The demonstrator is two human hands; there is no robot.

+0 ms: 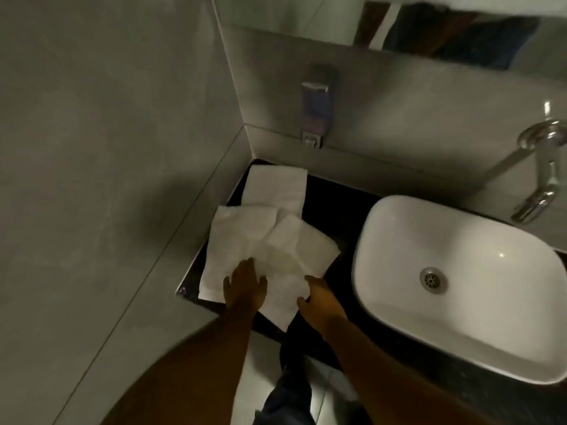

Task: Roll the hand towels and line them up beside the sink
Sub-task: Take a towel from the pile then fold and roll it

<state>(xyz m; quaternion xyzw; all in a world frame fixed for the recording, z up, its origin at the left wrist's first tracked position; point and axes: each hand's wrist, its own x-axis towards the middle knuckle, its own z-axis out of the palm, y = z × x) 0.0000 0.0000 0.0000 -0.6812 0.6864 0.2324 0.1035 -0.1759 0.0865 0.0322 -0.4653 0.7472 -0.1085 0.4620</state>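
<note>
Three white hand towels lie flat and overlapping on the black counter, left of the white sink. The far towel lies toward the corner. A second towel rests along the counter's left edge. The near towel lies askew on top, its corner hanging over the front edge. My left hand presses flat on the towels, fingers spread. My right hand pinches the near towel's right edge.
A chrome tap juts from the back wall above the sink. A soap dispenser hangs on the wall over the counter's corner. Grey tiled walls close in the left and back. A mirror hangs above.
</note>
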